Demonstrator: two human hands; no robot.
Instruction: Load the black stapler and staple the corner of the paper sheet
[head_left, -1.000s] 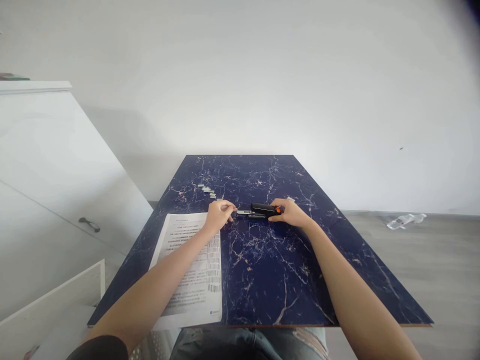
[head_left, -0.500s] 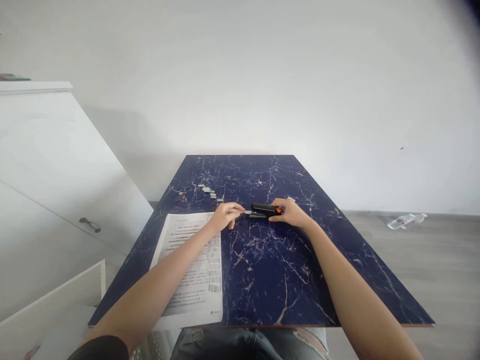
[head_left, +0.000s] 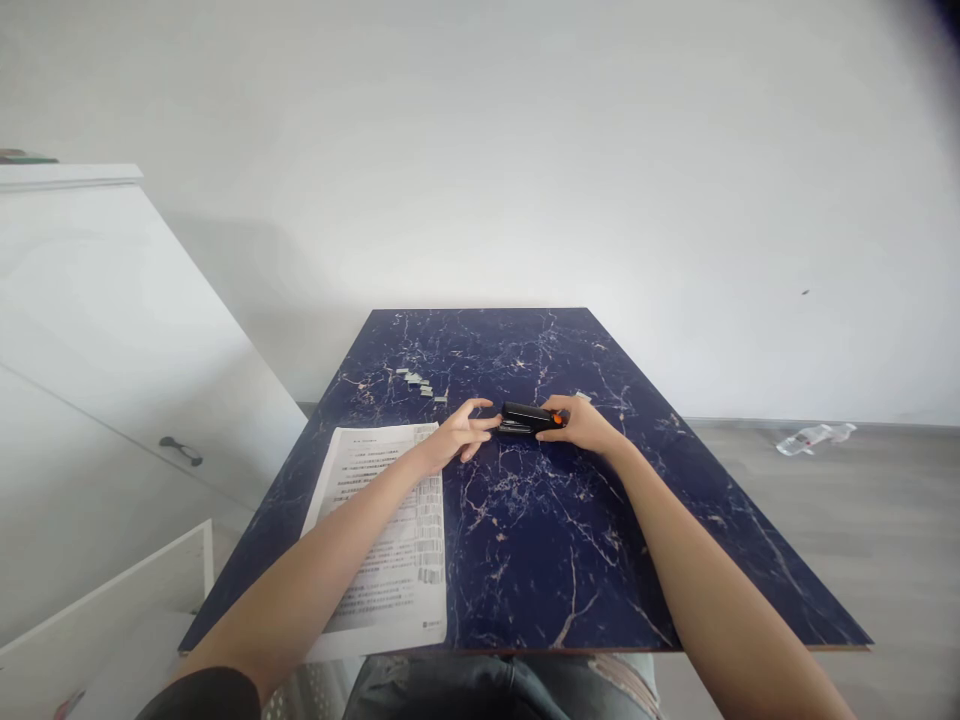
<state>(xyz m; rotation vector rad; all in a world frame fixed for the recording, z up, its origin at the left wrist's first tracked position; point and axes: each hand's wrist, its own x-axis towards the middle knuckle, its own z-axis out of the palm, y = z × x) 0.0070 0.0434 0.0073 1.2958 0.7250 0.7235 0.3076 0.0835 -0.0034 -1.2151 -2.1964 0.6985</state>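
A black stapler (head_left: 525, 416) with an orange part near its back end lies over the middle of the table. My right hand (head_left: 582, 424) is closed around that back end. At the stapler's front end is my left hand (head_left: 459, 434), its fingers apart and one fingertip touching or nearly touching the tip; nothing shows in its grasp. Printed paper sheets (head_left: 375, 600) lie under my left forearm, with a column of staples or staple-like marks (head_left: 430, 530) along their right edge.
Several small staple strips (head_left: 420, 384) lie on the dark blue marbled table (head_left: 517, 570), beyond my left hand. Another small pale piece (head_left: 583, 397) is just behind my right hand. A white cabinet (head_left: 112, 330) stands at left; a crumpled clear plastic item (head_left: 814, 438) lies on the floor at right.
The silvery piece that stuck out of the stapler's front between my left fingers no longer shows. My left fingers have spread and come up to the stapler's tip. My right hand stays put.
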